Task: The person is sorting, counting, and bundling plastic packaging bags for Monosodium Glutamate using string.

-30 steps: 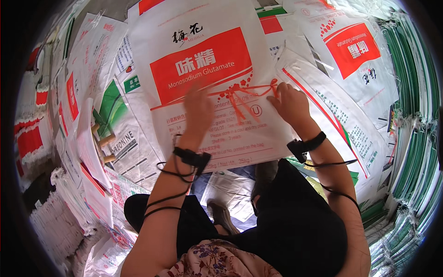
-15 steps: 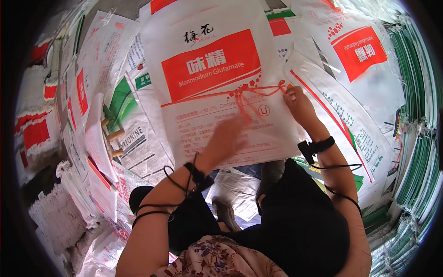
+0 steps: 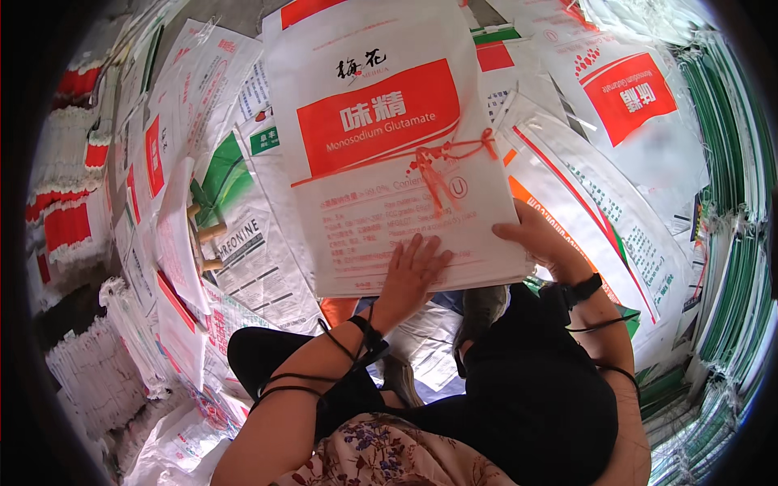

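Note:
A flat bundle of white woven sacks [image 3: 381, 174] with red printed panels lies in front of me, its near edge by my knees. A thin red string [image 3: 466, 150] runs across it, knotted near the right edge, with loose ends lying on the top sack. My left hand [image 3: 415, 271] rests on the bundle near its front edge, fingers stretched out and apart. At the right edge, my right hand [image 3: 547, 239] grips the bundle, thumb on top and the other fingers partly hidden.
Tall stacks of green-edged sacks [image 3: 733, 219] stand on the right. Stacked white and red sacks [image 3: 69, 227] line the left. Flat printed sacks [image 3: 259, 263] spread around the bundle, with a small wooden-legged piece [image 3: 209, 235] among them. Black cables hang from both wrists.
My right hand has let go of the string's knot and moved down to the bundle's right edge. My left hand has settled flat near the front edge. The bundle has shifted slightly right.

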A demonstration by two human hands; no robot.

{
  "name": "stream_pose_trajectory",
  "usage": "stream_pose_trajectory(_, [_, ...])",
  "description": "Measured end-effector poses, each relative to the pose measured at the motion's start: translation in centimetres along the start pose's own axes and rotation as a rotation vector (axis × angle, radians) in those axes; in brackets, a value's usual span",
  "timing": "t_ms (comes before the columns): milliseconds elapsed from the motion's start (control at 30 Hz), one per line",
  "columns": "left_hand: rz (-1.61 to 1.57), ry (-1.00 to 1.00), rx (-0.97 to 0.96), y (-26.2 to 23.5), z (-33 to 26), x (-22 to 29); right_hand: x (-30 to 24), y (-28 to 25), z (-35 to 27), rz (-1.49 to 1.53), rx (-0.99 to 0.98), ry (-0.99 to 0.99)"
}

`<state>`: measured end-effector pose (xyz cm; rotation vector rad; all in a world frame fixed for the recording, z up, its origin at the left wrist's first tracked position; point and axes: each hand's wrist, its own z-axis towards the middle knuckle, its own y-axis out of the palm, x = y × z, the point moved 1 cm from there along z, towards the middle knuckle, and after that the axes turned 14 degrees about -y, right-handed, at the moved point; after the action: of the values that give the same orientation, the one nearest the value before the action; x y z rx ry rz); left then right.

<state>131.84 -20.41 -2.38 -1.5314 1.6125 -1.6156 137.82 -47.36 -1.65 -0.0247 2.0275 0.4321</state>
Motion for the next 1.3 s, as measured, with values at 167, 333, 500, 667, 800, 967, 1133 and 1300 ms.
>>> stream_pose_trajectory(167, [-0.135,-0.052,0.06,-3.3,-0.4,0.9,-4.2,2.2,-0.3,0.097,0.08,0.03])
stream_pose_trajectory(333, [-0.202,-0.014,0.114,-4.6,-0.5,0.7,-4.5,1.2,-1.1,0.18,0.091,-0.009])
stream_pose_trajectory(500, [-0.178,0.002,0.103,-2.1,0.2,0.2,-2.4,0.2,-0.6,0.041,0.179,0.079])
stream_pose_trajectory(667, [-0.15,0.052,0.146,-2.1,1.0,1.1,2.2,-5.9,-0.5,0.112,0.002,0.211])
stream_pose_trajectory(800, [-0.145,0.012,0.052,-3.8,1.3,0.8,0.4,-4.3,-0.6,-0.362,0.259,-0.091])
stream_pose_trajectory(967, [-0.13,0.035,-0.008,-8.6,1.3,0.9,-6.6,-1.8,1.7,-1.259,0.146,-0.744])
stream_pose_trajectory(1133, [-0.031,0.051,-0.151,-16.2,-0.9,2.7,-9.6,0.4,4.9,-1.287,0.026,-0.949])
stream_pose_trajectory(1300, [0.057,0.012,-0.311,-25.1,-2.0,3.3,-7.9,0.6,2.9,-1.255,-0.336,-0.744])
